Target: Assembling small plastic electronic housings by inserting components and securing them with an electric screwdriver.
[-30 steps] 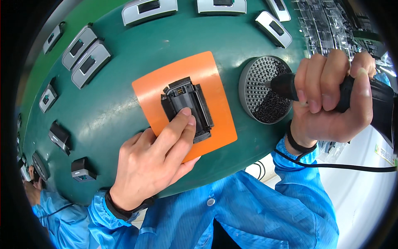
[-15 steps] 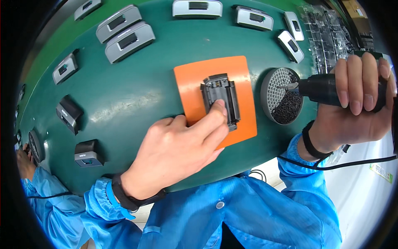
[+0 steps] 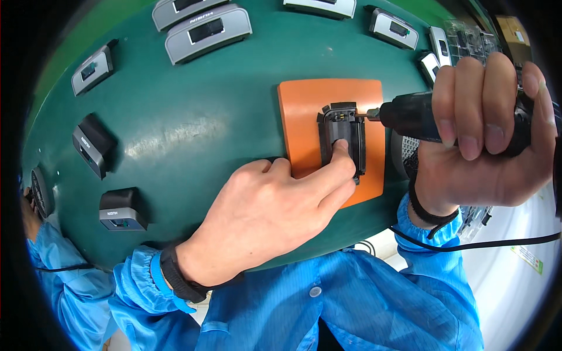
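To the left of the left hand [image 3: 266, 207], a small dark unit [image 3: 123, 210] is parked on the desk [image 3: 152, 111]. That hand is laid over an orange mat [image 3: 297, 105], fingertips pressed onto the black housing [image 3: 336, 131] right under them; whether it's pinched too can't really be told. Housing's probably light, stiff plastic, maybe a bit slick, thin edges likely breakable; best held by the long side walls, clear of the gold contacts [image 3: 342, 117] ahead of the fingertips. A power screwdriver [image 3: 410, 116] is gripped firmly by the right hand [image 3: 489, 149].
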The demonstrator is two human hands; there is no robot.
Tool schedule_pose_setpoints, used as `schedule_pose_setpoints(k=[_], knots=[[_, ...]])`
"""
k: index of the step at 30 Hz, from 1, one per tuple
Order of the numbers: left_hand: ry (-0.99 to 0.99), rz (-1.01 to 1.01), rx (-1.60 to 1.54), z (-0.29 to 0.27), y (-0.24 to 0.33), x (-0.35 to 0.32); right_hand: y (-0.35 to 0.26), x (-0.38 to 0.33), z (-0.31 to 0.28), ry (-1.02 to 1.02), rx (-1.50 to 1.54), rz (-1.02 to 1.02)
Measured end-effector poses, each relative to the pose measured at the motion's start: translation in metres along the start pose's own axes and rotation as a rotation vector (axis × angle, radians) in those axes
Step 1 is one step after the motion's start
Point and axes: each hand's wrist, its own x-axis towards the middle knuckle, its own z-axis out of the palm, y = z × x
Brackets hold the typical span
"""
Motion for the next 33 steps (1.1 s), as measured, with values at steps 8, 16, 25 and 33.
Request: schedule_pose_setpoints(k=[8, 16, 25, 33], knots=[[0.03, -0.013, 0.006, 0.003, -0.001, -0.001, 0.006, 0.0, 0.005, 0.023, -0.028, 0.015], [0.028, -0.027, -0.014, 0.001, 0.003, -0.001, 0.004, -0.003, 0.011, -0.104, 0.012, 0.0], [0.066, -0.028, -0.071, 0.002, 0.002, -0.001, 0.011, 0.0, 0.014, -0.225, 0.018, -0.003], [-0.015, 0.053, -0.06, -0.009, -0.004, 0.008, -0.023, -0.006, 0.003, 0.052, 0.036, -0.096]])
